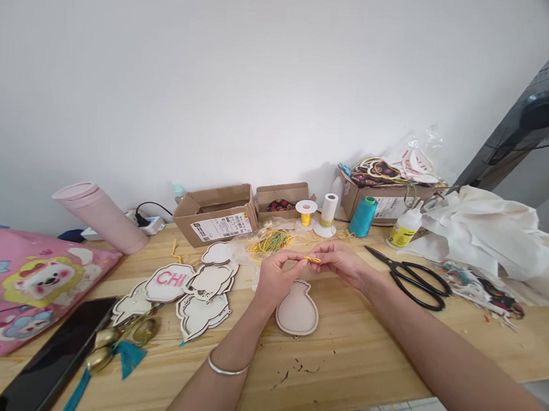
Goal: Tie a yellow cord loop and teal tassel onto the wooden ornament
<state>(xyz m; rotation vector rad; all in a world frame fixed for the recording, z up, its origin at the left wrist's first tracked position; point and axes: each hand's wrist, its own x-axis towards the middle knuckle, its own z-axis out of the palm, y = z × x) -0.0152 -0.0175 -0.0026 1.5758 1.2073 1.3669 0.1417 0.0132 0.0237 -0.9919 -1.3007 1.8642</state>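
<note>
A short length of yellow cord [313, 259] is stretched between my two hands above the table. My left hand [277, 277] pinches its left end between thumb and fingers. The other end sits in the closed fingertips of my right hand [339, 259]. Just below them a gourd-shaped wooden piece [298, 311] with a pale face and a raised rim lies flat, its top partly behind my left hand. Behind my hands is a tangle of yellow and green cords [272, 240].
Black scissors [414, 279] and a glue bottle [404, 227] lie to the right, near white cloth [482, 234]. Thread spools [363, 217] and cardboard boxes [218, 217] line the wall. Left are wooden cut-outs [205, 310], gold bells [102, 350], a phone [56, 353] and a pink bag [0, 275].
</note>
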